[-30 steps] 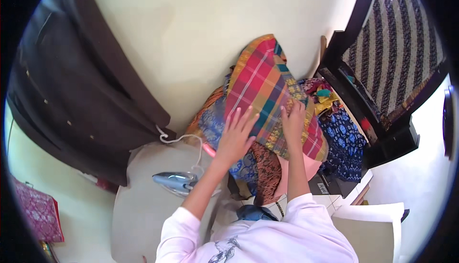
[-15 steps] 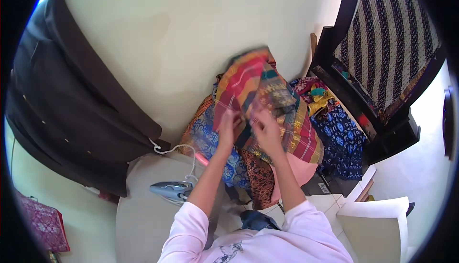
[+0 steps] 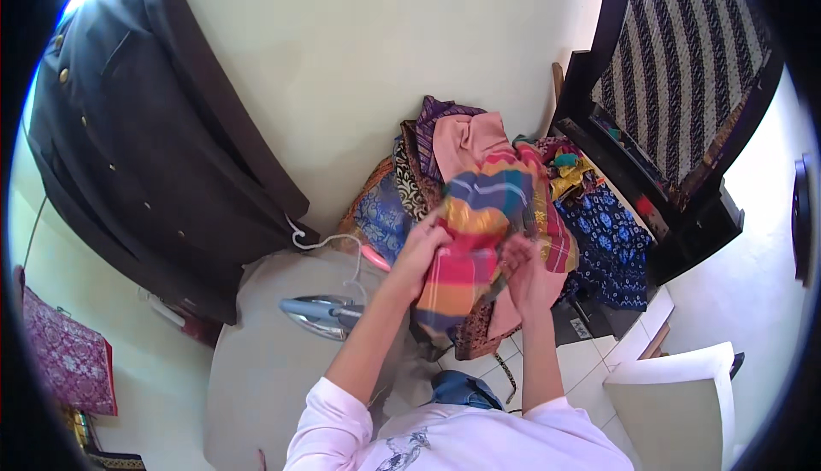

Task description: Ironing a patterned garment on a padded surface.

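A striped cloth (image 3: 479, 223) in red, yellow and blue plaid hangs in front of me over a heap of folded fabrics. My left hand (image 3: 422, 253) is closed on its left edge, thumb on top. Close against the cloth's right side is my right hand (image 3: 525, 272), palm partly showing and fingers loosely apart; the cloth's edge there is blurred. Behind the striped cloth lie a pink cloth (image 3: 469, 142) and a blue patterned cloth (image 3: 383, 219). To the left, a grey-blue iron (image 3: 321, 313) rests on the grey ironing board (image 3: 265, 368).
A dark buttoned jacket (image 3: 162, 137) hangs on the left, near the iron's white cord (image 3: 342, 238). Dark blue patterned fabric (image 3: 607, 253) drapes over dark furniture (image 3: 693, 231) on the right. A white chair (image 3: 671, 368) stands at the lower right.
The striped cloth has come down and toward me, uncovering pink and purple fabrics behind it. My right hand has moved to the right and its fingers have loosened.
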{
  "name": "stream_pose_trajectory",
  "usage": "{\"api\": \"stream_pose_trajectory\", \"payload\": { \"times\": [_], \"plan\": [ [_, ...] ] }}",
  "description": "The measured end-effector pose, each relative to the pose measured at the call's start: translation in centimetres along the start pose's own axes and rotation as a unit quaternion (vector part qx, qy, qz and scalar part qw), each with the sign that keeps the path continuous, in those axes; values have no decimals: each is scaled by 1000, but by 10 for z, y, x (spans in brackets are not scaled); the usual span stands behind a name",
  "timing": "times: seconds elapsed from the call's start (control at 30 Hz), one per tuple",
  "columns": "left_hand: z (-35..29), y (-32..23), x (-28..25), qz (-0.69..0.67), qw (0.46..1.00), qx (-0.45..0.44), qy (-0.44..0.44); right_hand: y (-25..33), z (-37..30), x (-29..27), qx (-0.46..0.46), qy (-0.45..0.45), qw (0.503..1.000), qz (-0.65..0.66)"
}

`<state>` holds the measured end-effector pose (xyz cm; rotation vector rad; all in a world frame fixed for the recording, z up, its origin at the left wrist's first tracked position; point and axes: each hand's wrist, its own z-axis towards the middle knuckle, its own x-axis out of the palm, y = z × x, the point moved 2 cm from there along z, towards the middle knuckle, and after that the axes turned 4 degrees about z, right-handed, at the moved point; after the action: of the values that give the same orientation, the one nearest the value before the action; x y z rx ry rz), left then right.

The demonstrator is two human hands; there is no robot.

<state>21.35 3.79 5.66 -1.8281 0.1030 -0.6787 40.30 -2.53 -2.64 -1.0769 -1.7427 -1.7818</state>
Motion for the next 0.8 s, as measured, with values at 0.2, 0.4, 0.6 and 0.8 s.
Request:
{"api": "stream_pose_trajectory", "payload": {
  "times": [0.2,0.4,0.6,0.8],
  "plan": [
    [-103,68,4,146,973,4,177,29,-20,17,-141,-62,987,46],
    [-176,102,-39,242,964,-31,102,19,-47,-19,-5,15,1000,-19],
    [-230,99,-20,91,973,25,-209,9,-164,21,127,442,736,-497],
    [-310,192,4,-281,933,79,-210,-52,-308,54,89,720,315,-612]
  ]
}}
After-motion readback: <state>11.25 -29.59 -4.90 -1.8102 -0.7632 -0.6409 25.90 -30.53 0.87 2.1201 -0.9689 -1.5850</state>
